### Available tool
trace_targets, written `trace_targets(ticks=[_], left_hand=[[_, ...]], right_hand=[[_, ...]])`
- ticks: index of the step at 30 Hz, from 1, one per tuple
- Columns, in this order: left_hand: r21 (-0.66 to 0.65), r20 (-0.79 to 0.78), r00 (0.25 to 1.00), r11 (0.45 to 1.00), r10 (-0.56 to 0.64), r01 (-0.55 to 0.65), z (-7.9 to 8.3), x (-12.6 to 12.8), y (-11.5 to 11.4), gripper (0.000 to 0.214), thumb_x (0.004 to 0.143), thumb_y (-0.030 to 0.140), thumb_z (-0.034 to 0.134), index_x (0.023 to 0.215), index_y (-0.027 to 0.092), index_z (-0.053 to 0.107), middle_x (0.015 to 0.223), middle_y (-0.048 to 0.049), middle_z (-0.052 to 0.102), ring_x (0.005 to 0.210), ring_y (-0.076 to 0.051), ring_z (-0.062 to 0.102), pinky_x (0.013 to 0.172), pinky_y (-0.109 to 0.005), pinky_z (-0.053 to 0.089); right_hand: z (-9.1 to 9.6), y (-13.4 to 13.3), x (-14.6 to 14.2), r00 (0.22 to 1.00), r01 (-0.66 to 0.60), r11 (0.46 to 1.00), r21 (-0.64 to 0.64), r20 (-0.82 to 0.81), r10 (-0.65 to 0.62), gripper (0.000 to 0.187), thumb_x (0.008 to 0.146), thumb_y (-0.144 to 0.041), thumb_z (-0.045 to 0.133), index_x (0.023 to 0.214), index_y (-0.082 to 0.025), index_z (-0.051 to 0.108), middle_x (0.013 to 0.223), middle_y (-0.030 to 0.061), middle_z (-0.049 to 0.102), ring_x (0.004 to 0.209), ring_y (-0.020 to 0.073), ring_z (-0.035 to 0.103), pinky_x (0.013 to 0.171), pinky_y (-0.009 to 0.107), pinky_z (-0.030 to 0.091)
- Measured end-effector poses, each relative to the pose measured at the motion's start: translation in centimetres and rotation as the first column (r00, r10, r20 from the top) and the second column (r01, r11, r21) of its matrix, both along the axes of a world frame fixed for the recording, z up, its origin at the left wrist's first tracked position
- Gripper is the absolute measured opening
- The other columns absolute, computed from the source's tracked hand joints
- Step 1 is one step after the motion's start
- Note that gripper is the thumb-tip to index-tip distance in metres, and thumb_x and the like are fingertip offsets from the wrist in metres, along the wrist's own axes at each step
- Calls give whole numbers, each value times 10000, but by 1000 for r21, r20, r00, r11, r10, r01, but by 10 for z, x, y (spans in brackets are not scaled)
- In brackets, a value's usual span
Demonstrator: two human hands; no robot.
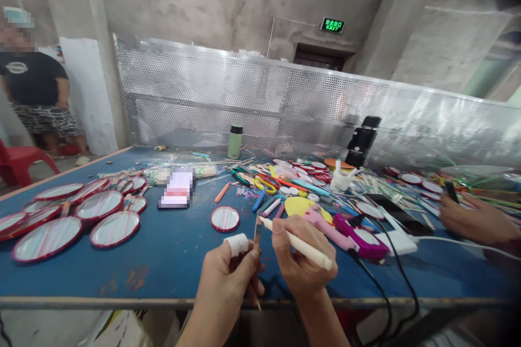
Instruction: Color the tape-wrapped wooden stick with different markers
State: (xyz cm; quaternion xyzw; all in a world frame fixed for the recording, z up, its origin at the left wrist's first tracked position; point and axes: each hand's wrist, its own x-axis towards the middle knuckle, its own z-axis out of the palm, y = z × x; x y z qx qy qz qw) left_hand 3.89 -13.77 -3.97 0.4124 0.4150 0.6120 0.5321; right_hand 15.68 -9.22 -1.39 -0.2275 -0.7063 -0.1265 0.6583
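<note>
My left hand [228, 276] is closed around a thin flat wooden stick [257, 237], held upright near the table's front edge. White tape wraps one of its fingers. In my right hand [305, 265] a cream-coloured marker pen [309, 251] is gripped like a writing tool, its tip at the upper part of the stick. Whether the tip touches the stick is hard to tell. Just beyond my hands lies a small round mirror [225, 219] with a red rim. A pink glue gun [328, 227] with a purple part lies right of my right hand.
Several red-rimmed round mirrors [100, 204] spread over the blue table [171, 260] at left. A phone [177, 187], green bottle [235, 142], scissors [264, 185] and pens lie farther back. Black cables [401, 265] cross the right side. Another person's hand [474, 219] holds something dark.
</note>
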Motion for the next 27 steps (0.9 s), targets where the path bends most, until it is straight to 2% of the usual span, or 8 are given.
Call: trace_targets(ticks=[4, 9, 14, 21, 27], left_hand=[[0, -9, 1000, 1000, 1, -1, -1, 0, 1, 325, 688, 430, 722, 732, 124, 624, 564, -6, 625, 379, -112, 570, 317, -183, 452], [9, -18, 1000, 1000, -5, 5, -4, 1, 0, 305, 712, 419, 712, 743, 129, 622, 573, -3, 627, 389, -108, 575, 329, -179, 459], [5, -13, 1000, 1000, -6, 6, -2, 0, 1, 314, 701, 427, 716, 730, 130, 619, 564, -1, 623, 382, -108, 573, 319, -174, 448], [5, -6, 1000, 1000, 4, -4, -3, 1, 0, 321, 689, 433, 726, 726, 133, 621, 558, 1, 622, 380, -113, 574, 315, -181, 453], [2, -14, 1000, 1000, 4, -4, -3, 1, 1, 322, 697, 437, 714, 717, 130, 620, 560, -3, 626, 384, -109, 574, 318, -174, 446]], right_hand=[[-1, 0, 0, 999, 4, 1000, 5, -43, -4, 140, 787, -35, 623, 785, -176, 630, 635, -8, 647, 550, 109, 588, 536, 246, 484], [-1, 1, 0, 1000, -9, 1000, -11, -13, 9, 133, 787, -37, 633, 804, -168, 645, 659, -1, 670, 566, 106, 603, 559, 241, 495], [-1, 1, 2, 999, 17, 999, -34, -47, -19, 112, 815, -68, 617, 782, -171, 646, 609, -7, 642, 532, 110, 594, 535, 247, 496], [0, 1, 2, 1000, 30, 999, -38, 5, -30, 62, 840, -128, 634, 823, -173, 672, 669, 13, 690, 568, 118, 629, 553, 246, 512], [-1, 1, 3, 998, 42, 998, -46, -38, -43, 75, 833, -109, 632, 798, -170, 661, 642, 5, 675, 544, 117, 625, 546, 245, 506]])
